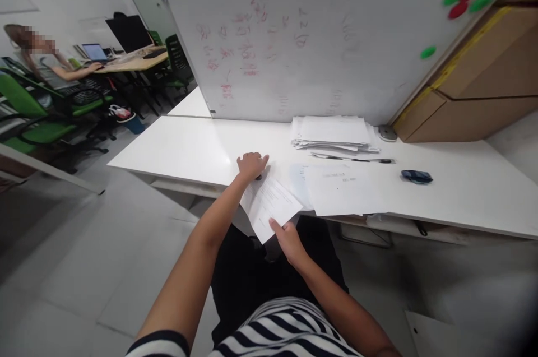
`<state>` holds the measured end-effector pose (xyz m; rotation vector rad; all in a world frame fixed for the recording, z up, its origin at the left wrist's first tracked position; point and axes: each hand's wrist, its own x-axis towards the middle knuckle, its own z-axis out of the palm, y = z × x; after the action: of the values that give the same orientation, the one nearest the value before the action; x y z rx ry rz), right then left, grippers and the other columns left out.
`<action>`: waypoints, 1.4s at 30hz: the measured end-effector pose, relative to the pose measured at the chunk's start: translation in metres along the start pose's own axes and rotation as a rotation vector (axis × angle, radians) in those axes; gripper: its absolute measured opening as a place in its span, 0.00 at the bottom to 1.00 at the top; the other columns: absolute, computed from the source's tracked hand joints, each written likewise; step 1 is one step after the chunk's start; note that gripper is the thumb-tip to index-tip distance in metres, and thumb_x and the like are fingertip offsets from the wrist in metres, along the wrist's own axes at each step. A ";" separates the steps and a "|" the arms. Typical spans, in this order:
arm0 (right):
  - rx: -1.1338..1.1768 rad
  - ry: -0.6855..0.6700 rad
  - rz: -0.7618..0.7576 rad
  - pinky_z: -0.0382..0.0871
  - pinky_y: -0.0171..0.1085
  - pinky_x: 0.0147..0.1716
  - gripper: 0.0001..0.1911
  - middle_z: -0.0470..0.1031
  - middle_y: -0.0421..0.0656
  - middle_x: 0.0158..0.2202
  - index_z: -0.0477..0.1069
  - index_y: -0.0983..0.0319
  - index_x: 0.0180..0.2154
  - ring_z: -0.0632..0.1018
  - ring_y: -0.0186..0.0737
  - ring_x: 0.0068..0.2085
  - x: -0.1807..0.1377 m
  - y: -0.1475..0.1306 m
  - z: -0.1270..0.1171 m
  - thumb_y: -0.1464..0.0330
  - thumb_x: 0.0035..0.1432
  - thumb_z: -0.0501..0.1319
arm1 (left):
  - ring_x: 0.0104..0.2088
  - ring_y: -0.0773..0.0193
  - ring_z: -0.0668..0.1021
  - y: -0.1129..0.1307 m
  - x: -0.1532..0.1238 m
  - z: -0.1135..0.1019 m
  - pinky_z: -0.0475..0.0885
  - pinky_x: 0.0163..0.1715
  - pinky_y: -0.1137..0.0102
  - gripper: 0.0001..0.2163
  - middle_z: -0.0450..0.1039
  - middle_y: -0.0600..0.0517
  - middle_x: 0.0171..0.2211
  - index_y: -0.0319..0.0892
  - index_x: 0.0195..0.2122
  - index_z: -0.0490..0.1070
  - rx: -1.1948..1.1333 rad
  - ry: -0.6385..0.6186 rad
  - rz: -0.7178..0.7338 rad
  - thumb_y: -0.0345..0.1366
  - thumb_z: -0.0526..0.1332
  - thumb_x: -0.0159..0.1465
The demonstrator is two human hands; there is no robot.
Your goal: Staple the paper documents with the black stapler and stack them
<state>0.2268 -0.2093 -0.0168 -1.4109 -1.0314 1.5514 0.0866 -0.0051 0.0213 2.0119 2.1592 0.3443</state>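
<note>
A printed sheet of paper (269, 203) slants over the desk's front edge. My right hand (289, 239) pinches its lower right corner, thumb on top. My left hand (251, 166) is on the white desk at the sheet's far end, fingers bent and thumb out to the side. Under its palm, at the paper's edge, a small dark object (258, 177) shows; its kind is mostly hidden. Right of the sheet lie a pale blue sheet (299, 177) and, partly over it, a white printed page (344, 191) that reaches the desk edge.
A thick stack of papers (330, 133) stands by the whiteboard (269, 37), with a dark pen-like stick (357, 159) before it. Farther right are a dark blue object (416, 176), a grey mouse-like object (387, 133) and cardboard boxes (483, 77). A person (54, 63) sits at another desk.
</note>
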 end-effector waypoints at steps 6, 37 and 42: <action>-0.048 -0.007 -0.091 0.69 0.41 0.35 0.22 0.77 0.44 0.25 0.74 0.64 0.26 0.76 0.46 0.31 0.000 -0.002 -0.013 0.50 0.53 0.60 | 0.53 0.45 0.72 -0.016 0.026 -0.017 0.64 0.49 0.54 0.27 0.74 0.41 0.50 0.44 0.47 0.71 -0.160 -0.114 -0.116 0.58 0.45 0.63; -0.382 0.343 -0.130 0.71 0.45 0.46 0.27 0.78 0.47 0.49 0.74 0.59 0.50 0.77 0.53 0.49 -0.047 -0.058 -0.172 0.51 0.53 0.61 | 0.41 0.54 0.76 -0.029 -0.001 0.012 0.57 0.52 0.57 0.32 0.77 0.47 0.33 0.44 0.29 0.71 -0.486 0.325 -0.319 0.48 0.30 0.69; 0.009 0.280 -0.152 0.73 0.48 0.45 0.31 0.78 0.50 0.47 0.73 0.61 0.50 0.78 0.53 0.47 -0.047 -0.046 -0.177 0.50 0.49 0.66 | 0.41 0.53 0.75 -0.030 -0.001 0.013 0.58 0.50 0.57 0.31 0.76 0.46 0.34 0.43 0.29 0.70 -0.438 0.251 -0.171 0.48 0.30 0.69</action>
<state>0.4078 -0.2249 0.0338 -1.4589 -0.9360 1.2087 0.0617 -0.0071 0.0008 1.6018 2.1316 0.9913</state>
